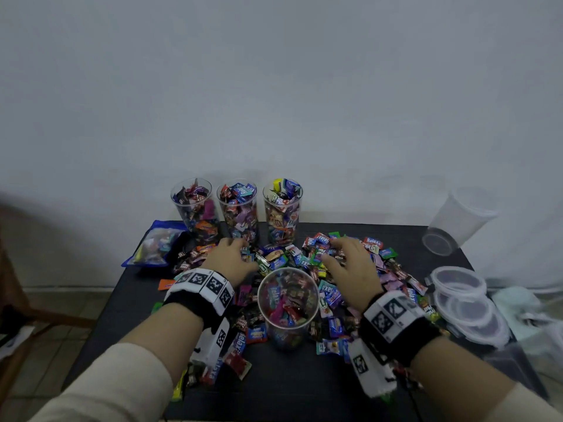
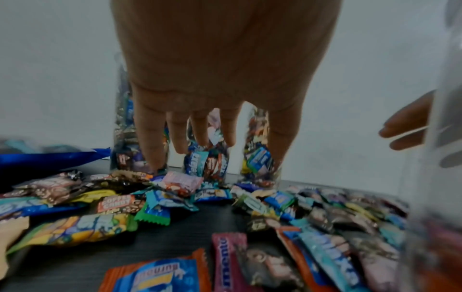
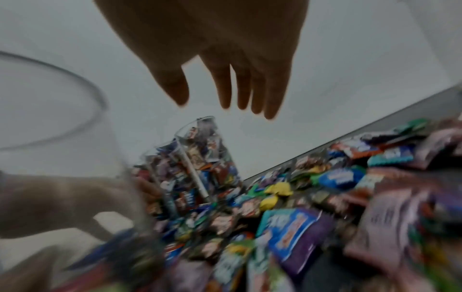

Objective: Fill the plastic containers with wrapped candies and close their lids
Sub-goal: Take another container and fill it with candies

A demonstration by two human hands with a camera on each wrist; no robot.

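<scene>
A clear plastic container [image 1: 288, 303], partly filled with wrapped candies, stands open at the table's middle. Loose wrapped candies [image 1: 332, 269] lie heaped all around it. Three full, lidless containers [image 1: 237, 211] stand in a row at the back. My left hand [image 1: 231, 257] hovers over the candies left of the container, fingers straight and spread [image 2: 200, 130], holding nothing. My right hand [image 1: 347, 263] hovers over the pile on the right, fingers straight [image 3: 240, 92] and empty.
A blue candy bag [image 1: 155, 245] lies at the back left. Several clear lids [image 1: 466, 300] are stacked at the right edge. An empty container [image 1: 457, 220] lies tilted at the back right. The black table [image 1: 289, 388] has bare room at the front.
</scene>
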